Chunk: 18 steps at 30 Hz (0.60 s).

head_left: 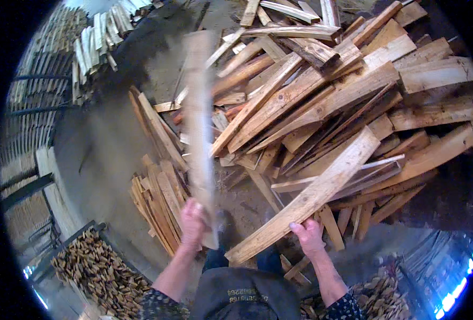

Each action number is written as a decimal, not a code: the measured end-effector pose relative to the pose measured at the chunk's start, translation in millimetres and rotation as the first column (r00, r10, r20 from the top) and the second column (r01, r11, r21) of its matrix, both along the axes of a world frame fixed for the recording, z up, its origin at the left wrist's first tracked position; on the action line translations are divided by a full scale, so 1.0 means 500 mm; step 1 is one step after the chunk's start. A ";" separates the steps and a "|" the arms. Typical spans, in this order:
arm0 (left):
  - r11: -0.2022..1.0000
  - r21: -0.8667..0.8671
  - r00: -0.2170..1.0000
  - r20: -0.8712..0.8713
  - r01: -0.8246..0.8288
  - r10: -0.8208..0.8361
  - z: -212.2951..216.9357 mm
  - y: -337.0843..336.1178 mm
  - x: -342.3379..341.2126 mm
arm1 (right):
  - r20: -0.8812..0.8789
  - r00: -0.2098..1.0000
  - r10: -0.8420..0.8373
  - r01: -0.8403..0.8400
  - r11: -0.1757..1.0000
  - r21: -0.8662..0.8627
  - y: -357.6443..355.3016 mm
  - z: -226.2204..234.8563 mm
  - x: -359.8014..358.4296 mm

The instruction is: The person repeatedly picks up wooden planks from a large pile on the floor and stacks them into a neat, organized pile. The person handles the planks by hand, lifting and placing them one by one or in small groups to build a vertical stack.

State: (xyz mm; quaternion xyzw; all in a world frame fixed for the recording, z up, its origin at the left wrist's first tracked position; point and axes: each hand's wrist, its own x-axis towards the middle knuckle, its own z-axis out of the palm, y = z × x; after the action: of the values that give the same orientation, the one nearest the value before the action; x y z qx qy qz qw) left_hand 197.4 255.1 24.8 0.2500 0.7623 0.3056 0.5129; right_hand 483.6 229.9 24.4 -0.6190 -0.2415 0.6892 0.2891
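Upright in front of me stands a long pale plank (198, 117), smeared by motion. My left hand (193, 216) is closed round it near its lower end. A second plank (311, 197), light brown with a slight curve, slants up to the right. Its edge is gripped by my right hand (308, 234), the thumb lying on top and the other fingers hidden beneath. The lower ends of both planks come close together above my dark apron (247, 293).
A large heap of loose planks (321, 101) fills the far and right side. Beside my left hand lies a smaller bundle of boards (159, 197). Stacked wood slats (39, 106) line the left, and a container of short wood pieces (100, 272) stands at the lower left.
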 end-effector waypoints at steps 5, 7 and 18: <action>0.992 0.098 0.751 -0.660 0.084 0.002 -0.101 0.118 -0.265 | -0.033 0.939 0.341 -0.338 0.938 0.075 0.060 0.008 -0.101; 0.980 0.034 0.926 -0.333 0.198 -0.175 -0.051 0.143 -0.197 | 0.090 0.963 0.256 -0.269 0.944 0.194 0.107 0.027 -0.177; 0.998 -0.059 0.979 0.201 0.039 -0.026 0.005 -0.060 -0.134 | 0.093 0.993 -0.071 0.076 0.996 -0.045 0.247 -0.113 -0.171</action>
State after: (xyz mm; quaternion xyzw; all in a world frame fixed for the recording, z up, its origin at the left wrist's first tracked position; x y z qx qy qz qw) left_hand 130.4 225.2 27.1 0.2143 0.7120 0.2967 0.5992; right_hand 398.1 353.2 -32.2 -0.6651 -0.2147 0.6547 0.2878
